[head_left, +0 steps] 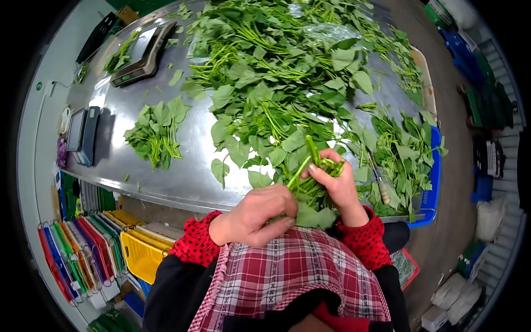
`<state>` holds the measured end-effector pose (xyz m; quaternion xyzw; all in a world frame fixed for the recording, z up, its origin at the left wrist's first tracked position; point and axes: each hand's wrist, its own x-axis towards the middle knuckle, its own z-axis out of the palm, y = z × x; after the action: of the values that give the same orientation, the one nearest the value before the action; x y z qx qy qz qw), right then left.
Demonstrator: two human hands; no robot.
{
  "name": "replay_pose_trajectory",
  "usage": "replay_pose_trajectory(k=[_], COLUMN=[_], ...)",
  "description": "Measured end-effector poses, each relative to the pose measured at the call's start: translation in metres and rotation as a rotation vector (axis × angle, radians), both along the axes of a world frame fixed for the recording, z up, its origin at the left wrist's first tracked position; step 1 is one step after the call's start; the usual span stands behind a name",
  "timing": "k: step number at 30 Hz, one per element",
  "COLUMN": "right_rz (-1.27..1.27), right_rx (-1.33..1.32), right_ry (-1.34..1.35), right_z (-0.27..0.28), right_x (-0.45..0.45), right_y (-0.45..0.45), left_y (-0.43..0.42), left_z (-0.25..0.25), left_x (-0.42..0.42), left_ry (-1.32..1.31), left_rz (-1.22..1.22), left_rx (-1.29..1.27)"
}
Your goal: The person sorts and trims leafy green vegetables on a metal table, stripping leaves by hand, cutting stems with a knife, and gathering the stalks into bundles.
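Observation:
My right hand (336, 180) is closed around a bunch of leafy green stems (311, 191), thumb pressed on the stems, cut ends pointing up and leaves hanging towards my apron. Beside it on the left, my left hand (259, 214) has its fingers curled in on a leafy stem at the edge of the bunch; its fingertips are partly hidden. Just beyond both hands spreads a large heap of leafy greens (276, 72) on the metal table (119, 149). A knife with a wooden handle (384, 192) lies to the right of my right hand, among leaves.
One separate bunch of greens (157, 133) lies on the left. A scale (145, 52) carrying greens stands behind it, near a dark display unit (83, 135). At the right edge is a blue crate (434, 182) with greens; below left are a yellow basket (145, 257) and colourful folders (83, 257).

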<state>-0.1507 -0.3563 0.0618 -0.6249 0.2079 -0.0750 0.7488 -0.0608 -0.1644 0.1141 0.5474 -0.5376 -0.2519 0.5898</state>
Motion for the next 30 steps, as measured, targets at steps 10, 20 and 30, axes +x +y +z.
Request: replay_pose_trajectory(k=[10, 20, 30], right_rz=[0.332, 0.070, -0.243], right_rx=[-0.004, -0.089, -0.602], right_ry=[-0.061, 0.063, 0.021], right_z=[0.015, 0.020, 0.032], right_x=[-0.005, -0.054, -0.063], right_y=[0.002, -0.062, -0.059], left_y=[-0.003, 0.037, -0.064], left_z=[-0.007, -0.078, -0.142], left_x=[-0.007, 0.095, 0.091], left_ry=[0.424, -0.302, -0.134], left_rz=[-0.156, 0.556, 0.875], left_rx=[0.140, 0.817, 0.555])
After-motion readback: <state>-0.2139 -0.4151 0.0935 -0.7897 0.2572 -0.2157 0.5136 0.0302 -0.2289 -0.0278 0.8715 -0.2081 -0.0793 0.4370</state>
